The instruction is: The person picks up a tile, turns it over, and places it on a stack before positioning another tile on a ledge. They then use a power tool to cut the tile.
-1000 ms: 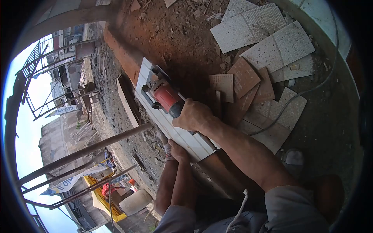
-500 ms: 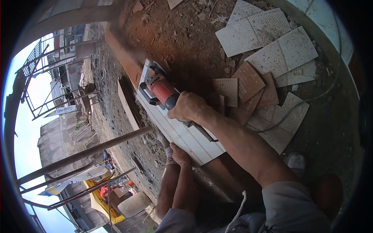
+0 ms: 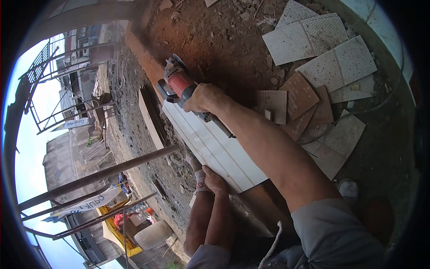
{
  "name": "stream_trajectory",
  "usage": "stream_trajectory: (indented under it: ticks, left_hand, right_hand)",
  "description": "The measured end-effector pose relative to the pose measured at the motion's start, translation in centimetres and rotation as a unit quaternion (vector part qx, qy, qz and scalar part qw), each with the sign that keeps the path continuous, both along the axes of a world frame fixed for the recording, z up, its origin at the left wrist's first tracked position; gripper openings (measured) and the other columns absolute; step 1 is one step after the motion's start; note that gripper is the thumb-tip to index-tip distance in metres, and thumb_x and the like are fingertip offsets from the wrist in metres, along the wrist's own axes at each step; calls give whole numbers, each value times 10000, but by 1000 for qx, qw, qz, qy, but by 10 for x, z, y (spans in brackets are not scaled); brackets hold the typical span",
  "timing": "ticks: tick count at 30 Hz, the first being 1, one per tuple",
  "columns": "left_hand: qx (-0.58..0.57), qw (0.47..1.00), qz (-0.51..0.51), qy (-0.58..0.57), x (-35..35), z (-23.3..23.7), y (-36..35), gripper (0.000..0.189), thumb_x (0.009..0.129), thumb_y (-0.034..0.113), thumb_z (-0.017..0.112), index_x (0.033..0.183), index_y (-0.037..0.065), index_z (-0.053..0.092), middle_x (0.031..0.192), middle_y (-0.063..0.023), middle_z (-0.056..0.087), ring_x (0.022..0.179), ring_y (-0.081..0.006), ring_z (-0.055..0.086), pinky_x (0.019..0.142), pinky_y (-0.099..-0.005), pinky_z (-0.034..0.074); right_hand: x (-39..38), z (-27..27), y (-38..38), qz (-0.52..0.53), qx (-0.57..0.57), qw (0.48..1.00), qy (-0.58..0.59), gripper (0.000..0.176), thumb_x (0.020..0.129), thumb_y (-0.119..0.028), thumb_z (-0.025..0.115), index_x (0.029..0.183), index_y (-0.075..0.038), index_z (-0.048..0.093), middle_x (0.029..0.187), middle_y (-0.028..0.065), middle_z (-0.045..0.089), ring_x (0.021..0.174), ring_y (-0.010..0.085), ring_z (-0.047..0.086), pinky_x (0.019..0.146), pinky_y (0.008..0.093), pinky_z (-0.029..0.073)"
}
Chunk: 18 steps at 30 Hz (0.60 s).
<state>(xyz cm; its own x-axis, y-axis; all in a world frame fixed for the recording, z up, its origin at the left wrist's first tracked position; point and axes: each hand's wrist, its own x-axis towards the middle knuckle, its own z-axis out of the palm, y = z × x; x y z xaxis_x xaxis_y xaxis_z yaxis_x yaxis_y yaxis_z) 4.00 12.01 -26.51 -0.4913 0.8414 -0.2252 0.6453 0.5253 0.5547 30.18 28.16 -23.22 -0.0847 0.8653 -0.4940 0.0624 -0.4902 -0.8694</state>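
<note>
Landmark: white tile (image 3: 215, 150).

- Ledge (image 3: 142, 54): it carries the white tile and runs on past the tile's far end.
- White tile: it lies flat, its long axis running from the near end by our body away to the far end. The left long edge is at the drop to the street.
- Loose tiles (image 3: 322, 58): heaped on the dirt, well apart to the tile's right.
- Angle grinder (image 3: 178, 85): at the tile's far end, with its body roughly in line with the long axis and the disc end farthest out.
- Right hand (image 3: 204, 97): fingers clenched round the grinder's rear handle, just above the far end. This is the hand nearer the tool.
- Left hand (image 3: 214, 179): at the near end, on the left edge. Its fingers (image 3: 197, 168) lie along that edge. We cannot tell whether they hook under it or only press.
</note>
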Motion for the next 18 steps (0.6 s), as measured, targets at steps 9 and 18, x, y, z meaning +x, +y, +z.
stream_trajectory:
  ticks: [9,18]
  left_hand:
    - [24,999,20,23,-7,-6,-1,727,982,560,330,1171,-88,602,1086,-208,662,990,-302,628,874,-366,465]
    - [26,998,40,33,-7,-10,0,741,971,568,341,1137,-100,614,1066,-217,667,972,-308,633,853,-371,472]
  right_hand:
    - [-3,-1,20,-7,5,1000,-9,593,647,-380,743,1115,-26,659,1088,185,667,990,260,663,861,347,513]
    - [-1,2,-35,-11,-15,1000,4,600,648,-363,711,1123,-3,642,1131,201,651,1030,284,652,881,345,512]
